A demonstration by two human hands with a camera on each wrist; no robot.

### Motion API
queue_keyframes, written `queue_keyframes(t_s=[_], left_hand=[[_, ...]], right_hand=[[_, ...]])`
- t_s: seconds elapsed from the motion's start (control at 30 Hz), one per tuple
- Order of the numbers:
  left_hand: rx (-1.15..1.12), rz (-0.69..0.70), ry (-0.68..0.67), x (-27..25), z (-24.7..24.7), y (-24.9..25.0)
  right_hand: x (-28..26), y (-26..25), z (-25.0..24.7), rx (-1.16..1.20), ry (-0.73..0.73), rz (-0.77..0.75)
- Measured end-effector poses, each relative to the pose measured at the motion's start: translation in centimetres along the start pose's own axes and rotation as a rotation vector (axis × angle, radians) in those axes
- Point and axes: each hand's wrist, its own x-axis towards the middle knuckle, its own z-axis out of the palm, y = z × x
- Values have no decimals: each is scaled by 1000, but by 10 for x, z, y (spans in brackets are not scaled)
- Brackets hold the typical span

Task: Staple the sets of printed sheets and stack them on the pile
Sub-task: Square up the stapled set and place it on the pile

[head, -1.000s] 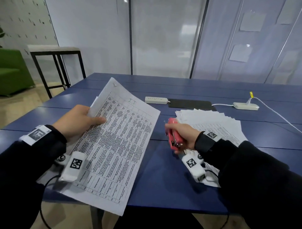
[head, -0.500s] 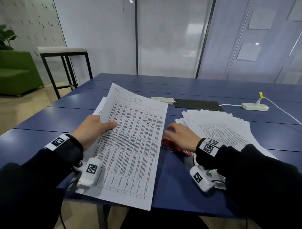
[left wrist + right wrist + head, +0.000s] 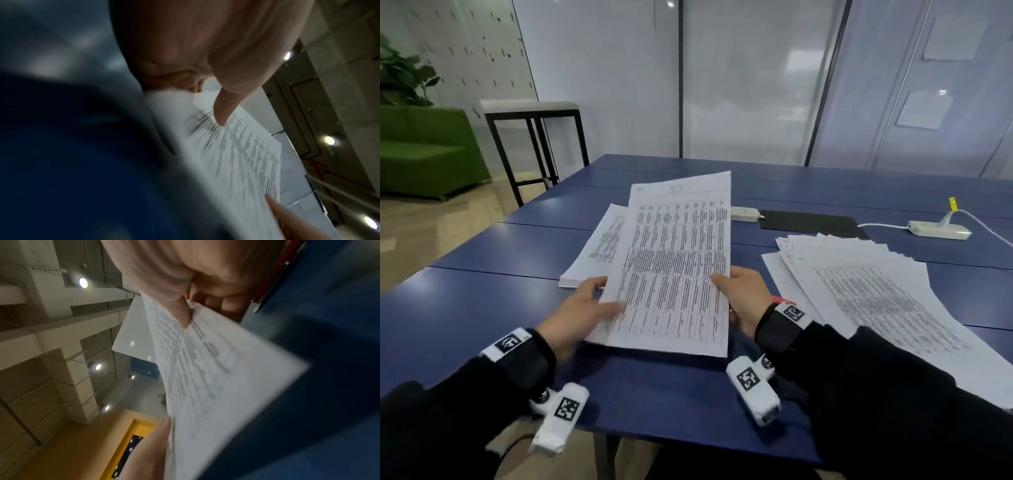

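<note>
Both my hands now pinch one set of printed sheets [image 3: 674, 267]: my right hand [image 3: 744, 299] has left the red stapler [image 3: 784, 300] and grips the right edge, my left hand [image 3: 582, 313] the left edge. Lifted, the set overlaps the stapled pile [image 3: 599, 246] on the blue table [image 3: 482, 308]. Loose fanned sheets [image 3: 876, 291] lie right.

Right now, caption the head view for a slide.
Both hands hold a set of sheets above the pile.

dim, cool light; both wrist views blurred.
</note>
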Motion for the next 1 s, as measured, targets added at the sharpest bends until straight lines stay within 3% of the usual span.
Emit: queue_keyframes(t_s=[0.07,0.3,0.63,0.87,1.0], left_hand=[[6,-11,6,-5,-1,-11],[2,23,214,27,-33,9],[81,-40,312,87,-60,21],[173,-103,269,106,-66,4],[363,-96,303,114,-72,0]], right_hand=[[13,-1,8,9,-6,2],[41,-10,55,-13,-299,168],[74,-17,96,-208,-98,61],[82,-6,91,-280,-78,74],[80,-7,89,-324,-112,76]])
